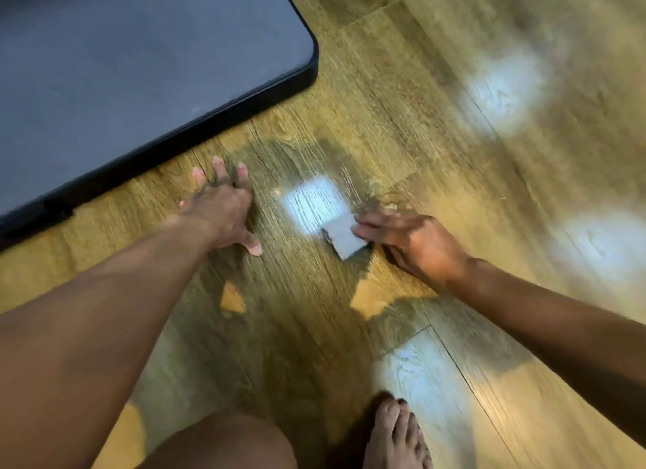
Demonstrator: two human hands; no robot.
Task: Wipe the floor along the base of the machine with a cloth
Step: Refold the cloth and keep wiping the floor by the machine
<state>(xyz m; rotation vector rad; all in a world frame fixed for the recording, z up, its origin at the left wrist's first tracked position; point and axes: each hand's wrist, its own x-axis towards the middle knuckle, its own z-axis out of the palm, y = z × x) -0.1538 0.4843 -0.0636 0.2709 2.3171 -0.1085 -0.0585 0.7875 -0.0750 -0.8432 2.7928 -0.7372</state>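
The machine's dark grey base (140, 83), with its black rounded edge, fills the upper left. My left hand (223, 209) rests flat on the wooden floor (402, 136) just in front of that edge, fingers spread. A little to the right, my right hand (409, 241) presses a small grey-white cloth (344, 239) onto the floor; its fingers lie over the cloth's right side and pinch it. The cloth lies about a hand's width away from the base edge. The picture is blurred by motion.
Bright light patches reflect off the floor planks at the centre and right. My bare knee (223, 444) and bare foot (395, 437) are at the bottom edge. Wooden floor stretches away to the right of the base's rounded corner (311, 55).
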